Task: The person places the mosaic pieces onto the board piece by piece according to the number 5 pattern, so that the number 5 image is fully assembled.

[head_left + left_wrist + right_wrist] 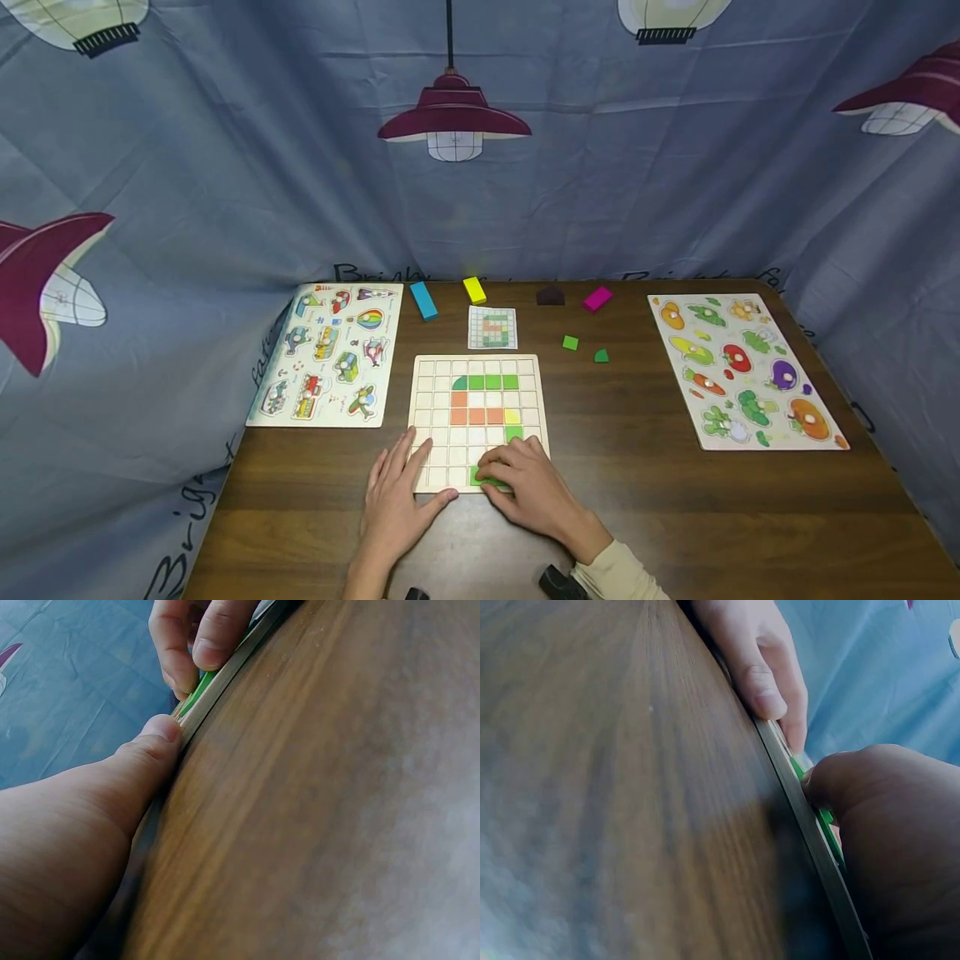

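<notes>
A pale square grid board (pixel 442 454) lies on the table, with green tiles along an upper row, orange tiles (pixel 476 415) and a yellow tile (pixel 512 416) below. My left hand (pixel 397 504) rests at the board's lower left corner, fingers extended along the left edge and thumb (pixel 161 731) on the near edge. Over the bottom row, my right hand (pixel 528 492) bends its fingers and thumb about a green tile (pixel 492 481). Part of that green row is hidden under the hand. In the right wrist view, the right thumb (pixel 832 776) touches green at the board's edge.
A small pattern card (pixel 492 327) lies beyond the board. Blue (pixel 423 301), yellow (pixel 474 290), dark (pixel 551 296) and magenta pieces (pixel 597 298) are at the back, two loose green pieces (pixel 571 342) nearer. Picture puzzle boards lie left (pixel 258 412) and right (pixel 720 437).
</notes>
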Demonstrator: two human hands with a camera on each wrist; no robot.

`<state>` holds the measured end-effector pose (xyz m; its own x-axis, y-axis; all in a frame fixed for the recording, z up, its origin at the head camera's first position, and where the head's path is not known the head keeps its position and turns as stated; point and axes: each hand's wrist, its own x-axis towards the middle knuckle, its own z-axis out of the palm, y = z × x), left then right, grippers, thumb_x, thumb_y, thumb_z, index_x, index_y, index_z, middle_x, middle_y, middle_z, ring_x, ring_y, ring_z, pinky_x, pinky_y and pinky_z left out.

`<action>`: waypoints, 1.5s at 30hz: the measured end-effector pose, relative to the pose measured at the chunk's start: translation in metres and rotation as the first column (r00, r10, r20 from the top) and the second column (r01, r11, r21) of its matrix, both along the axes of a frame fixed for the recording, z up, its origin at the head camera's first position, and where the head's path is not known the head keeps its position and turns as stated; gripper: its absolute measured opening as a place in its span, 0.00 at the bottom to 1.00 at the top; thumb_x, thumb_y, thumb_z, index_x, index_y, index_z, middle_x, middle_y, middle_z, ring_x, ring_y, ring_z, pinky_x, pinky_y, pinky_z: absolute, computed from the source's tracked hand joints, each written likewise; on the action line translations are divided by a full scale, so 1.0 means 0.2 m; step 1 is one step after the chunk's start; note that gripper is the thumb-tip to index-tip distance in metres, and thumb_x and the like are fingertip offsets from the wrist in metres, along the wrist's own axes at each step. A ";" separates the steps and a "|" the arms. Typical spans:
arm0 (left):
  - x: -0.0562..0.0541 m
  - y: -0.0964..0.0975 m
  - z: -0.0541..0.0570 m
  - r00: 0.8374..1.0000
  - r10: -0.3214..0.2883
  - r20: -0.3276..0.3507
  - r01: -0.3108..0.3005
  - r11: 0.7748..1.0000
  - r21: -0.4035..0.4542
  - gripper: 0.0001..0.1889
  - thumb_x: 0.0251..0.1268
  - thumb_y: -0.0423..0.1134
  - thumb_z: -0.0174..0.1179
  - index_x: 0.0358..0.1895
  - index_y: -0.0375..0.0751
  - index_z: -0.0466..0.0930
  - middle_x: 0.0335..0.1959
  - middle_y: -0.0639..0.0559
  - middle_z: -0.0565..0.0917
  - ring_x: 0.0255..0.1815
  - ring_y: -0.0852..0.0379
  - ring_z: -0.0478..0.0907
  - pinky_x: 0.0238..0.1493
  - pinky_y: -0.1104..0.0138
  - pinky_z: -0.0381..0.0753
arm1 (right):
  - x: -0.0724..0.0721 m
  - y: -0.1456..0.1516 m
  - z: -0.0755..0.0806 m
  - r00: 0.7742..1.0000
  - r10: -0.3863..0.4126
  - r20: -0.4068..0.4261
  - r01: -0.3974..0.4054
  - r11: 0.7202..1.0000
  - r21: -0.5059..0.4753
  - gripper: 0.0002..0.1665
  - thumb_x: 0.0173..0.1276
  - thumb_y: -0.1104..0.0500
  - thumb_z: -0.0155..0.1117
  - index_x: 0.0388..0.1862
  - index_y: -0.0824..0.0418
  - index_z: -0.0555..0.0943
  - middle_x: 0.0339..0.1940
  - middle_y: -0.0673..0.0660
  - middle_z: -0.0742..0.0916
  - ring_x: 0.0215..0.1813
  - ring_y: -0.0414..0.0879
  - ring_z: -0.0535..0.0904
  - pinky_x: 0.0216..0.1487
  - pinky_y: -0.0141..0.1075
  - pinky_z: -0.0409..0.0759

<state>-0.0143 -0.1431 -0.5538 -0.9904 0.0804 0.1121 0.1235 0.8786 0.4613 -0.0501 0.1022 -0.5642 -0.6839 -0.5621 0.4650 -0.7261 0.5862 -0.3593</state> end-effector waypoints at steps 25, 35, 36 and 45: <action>0.01 0.00 0.00 1.000 0.001 -0.008 -0.001 1.000 0.001 0.45 0.52 0.69 0.69 0.73 0.52 0.73 0.81 0.48 0.62 0.79 0.47 0.64 0.80 0.51 0.52 | 0.00 0.00 0.02 1.000 -0.024 -0.017 0.024 1.000 0.014 0.03 0.64 0.47 0.75 0.37 0.40 0.90 0.46 0.36 0.88 0.42 0.36 0.74 0.45 0.34 0.65; 0.01 0.00 0.00 1.000 0.011 -0.023 -0.011 1.000 0.011 0.45 0.52 0.70 0.70 0.72 0.52 0.73 0.81 0.48 0.63 0.79 0.49 0.64 0.80 0.52 0.52 | -0.26 0.36 -0.04 0.937 -0.333 0.106 0.348 0.912 -0.215 0.10 0.61 0.58 0.77 0.41 0.56 0.88 0.41 0.52 0.89 0.43 0.49 0.79 0.44 0.42 0.71; 0.01 0.00 0.00 1.000 0.012 -0.026 -0.012 1.000 0.011 0.45 0.52 0.70 0.70 0.72 0.52 0.73 0.81 0.48 0.63 0.79 0.49 0.64 0.80 0.52 0.52 | -0.30 0.41 -0.04 0.909 -0.397 0.128 0.416 0.885 -0.210 0.14 0.61 0.58 0.77 0.45 0.58 0.87 0.42 0.55 0.89 0.44 0.51 0.80 0.45 0.45 0.73; 0.00 0.00 0.00 1.000 0.007 -0.007 -0.007 1.000 0.002 0.45 0.52 0.71 0.69 0.73 0.53 0.73 0.81 0.49 0.63 0.79 0.48 0.64 0.80 0.52 0.52 | -0.55 0.66 -0.05 0.572 -0.751 0.329 0.792 0.610 0.015 0.36 0.68 0.40 0.69 0.62 0.66 0.77 0.55 0.68 0.79 0.57 0.65 0.76 0.53 0.60 0.78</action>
<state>-0.0147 -0.1423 -0.5545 -0.9902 0.0734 0.1189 0.1207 0.8783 0.4626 -0.1604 0.2339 -0.5732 -0.9354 0.2880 0.2054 0.1251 0.8124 -0.5696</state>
